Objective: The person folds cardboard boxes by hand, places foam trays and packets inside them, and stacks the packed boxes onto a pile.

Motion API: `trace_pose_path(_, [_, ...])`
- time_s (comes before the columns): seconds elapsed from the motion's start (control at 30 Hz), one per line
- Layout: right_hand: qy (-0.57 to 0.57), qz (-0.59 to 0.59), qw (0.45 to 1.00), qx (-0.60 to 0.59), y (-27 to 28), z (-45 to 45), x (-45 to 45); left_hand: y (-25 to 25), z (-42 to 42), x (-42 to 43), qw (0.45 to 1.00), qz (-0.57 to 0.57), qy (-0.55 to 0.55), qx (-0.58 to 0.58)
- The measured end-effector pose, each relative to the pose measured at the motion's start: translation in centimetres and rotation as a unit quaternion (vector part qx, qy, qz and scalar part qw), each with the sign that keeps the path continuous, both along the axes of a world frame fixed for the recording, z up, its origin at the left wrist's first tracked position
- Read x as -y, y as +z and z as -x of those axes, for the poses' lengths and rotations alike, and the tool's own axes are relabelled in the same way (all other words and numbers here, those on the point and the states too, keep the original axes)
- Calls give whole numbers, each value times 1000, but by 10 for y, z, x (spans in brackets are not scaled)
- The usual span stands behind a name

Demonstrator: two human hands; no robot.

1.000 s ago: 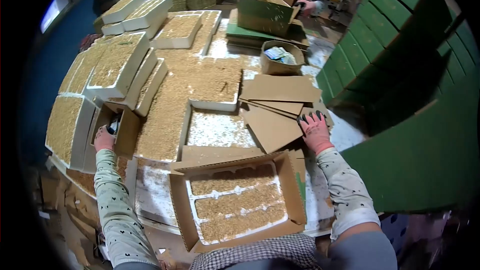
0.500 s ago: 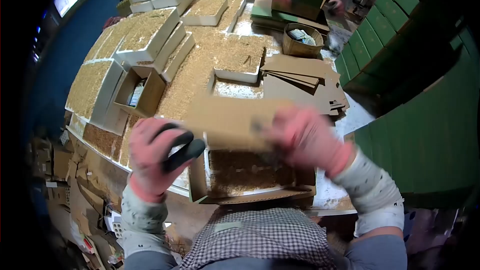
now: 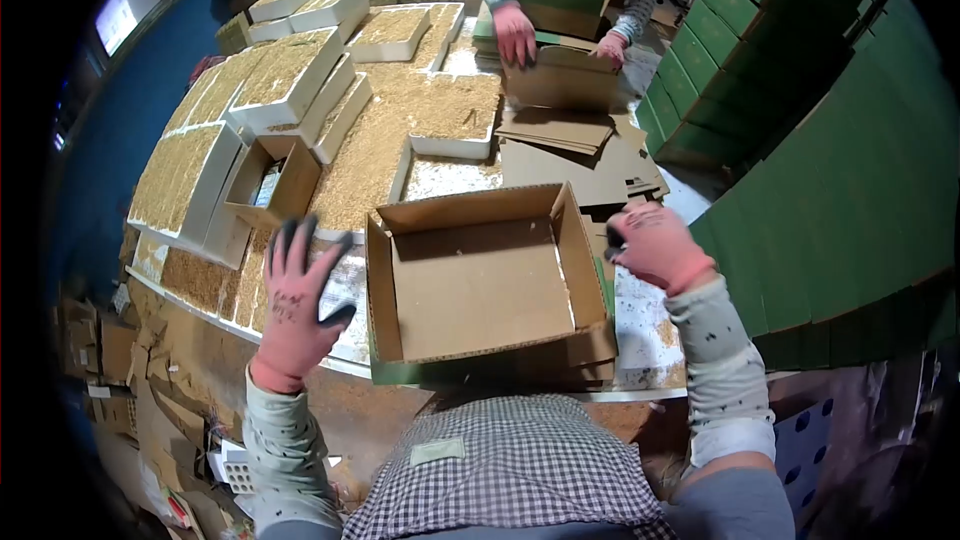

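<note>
An open cardboard box (image 3: 470,348) with green on its outer side stands at the table's near edge in front of me. Inside, a flat cardboard sheet (image 3: 480,285) covers what lies below, with a thin white edge showing along its right. To the left of the box, my left hand (image 3: 300,305), in a pink glove with dark fingertips, is spread and empty. My right hand (image 3: 655,245), gloved alike, hovers off the box's upper right side. Its fingers are bent but apart from the thumb, with nothing seen between them.
White trays of sawdust-like material (image 3: 290,70) are stacked at the left. A small cardboard box (image 3: 275,180) holding packets stands beside them. Flat cardboard pieces (image 3: 580,170) lie beyond my box. Another person's gloved hands (image 3: 515,35) handle cardboard opposite. Green boxes (image 3: 700,50) rise at the right.
The cardboard sheet went from between my hands into the box, covering the brown material. Both hands have come away from it. The other person's hands have moved nearer, over upright cardboard.
</note>
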State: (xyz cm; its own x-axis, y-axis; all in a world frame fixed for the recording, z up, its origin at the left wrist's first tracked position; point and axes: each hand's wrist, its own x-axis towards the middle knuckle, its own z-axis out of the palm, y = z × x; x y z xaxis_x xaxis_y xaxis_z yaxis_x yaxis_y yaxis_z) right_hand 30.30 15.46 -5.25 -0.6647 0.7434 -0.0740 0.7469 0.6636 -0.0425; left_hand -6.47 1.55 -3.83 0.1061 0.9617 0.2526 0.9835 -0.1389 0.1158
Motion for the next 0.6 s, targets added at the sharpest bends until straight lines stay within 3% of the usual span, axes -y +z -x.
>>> trace_pose_path(0.03, [10,39,999,32,-24,-5,-4,-29,17,6,993,52,-11,101])
trace_pose_path(0.07, [82,21,996,-23,-61,3,-4,-85,31,7,968,148,-16,203])
trace_pose_path(0.13, [-30,78,986,144,-53,34,-10,-174,3,-2,943,136,47,299])
trace_pose_path(0.2, [11,12,993,113,-74,30,-7,-187,-39,-12,878,62,7,475])
trace_pose_path(0.23, [24,-22,995,98,-79,24,-4,-186,-42,-11,908,8,1,420])
trace_pose_path(0.3, [36,9,988,150,-55,53,12,-177,-46,-6,816,94,17,570])
trace_pose_path(0.33, [132,79,965,210,-59,72,16,-169,-49,-3,803,80,1,591])
trace_pose_path(0.4, [145,69,986,54,-83,66,4,-160,-48,1,756,104,8,646])
trace_pose_path(0.43, [-26,272,934,-229,-93,57,-6,-163,-42,5,720,138,29,679])
trace_pose_path(0.47, [-185,421,742,-488,-102,41,-18,-165,-39,6,682,173,41,709])
trace_pose_path(0.5, [-225,223,835,-450,-136,28,-11,-153,-42,10,677,160,57,716])
trace_pose_path(0.53, [-260,6,886,-385,-168,18,7,-156,-36,9,660,191,19,727])
trace_pose_path(0.57, [-290,173,919,-205,-116,27,45,-173,-29,10,684,195,26,703])
trace_pose_path(0.6, [-284,99,936,-184,-108,32,67,-192,-18,9,660,228,28,715])
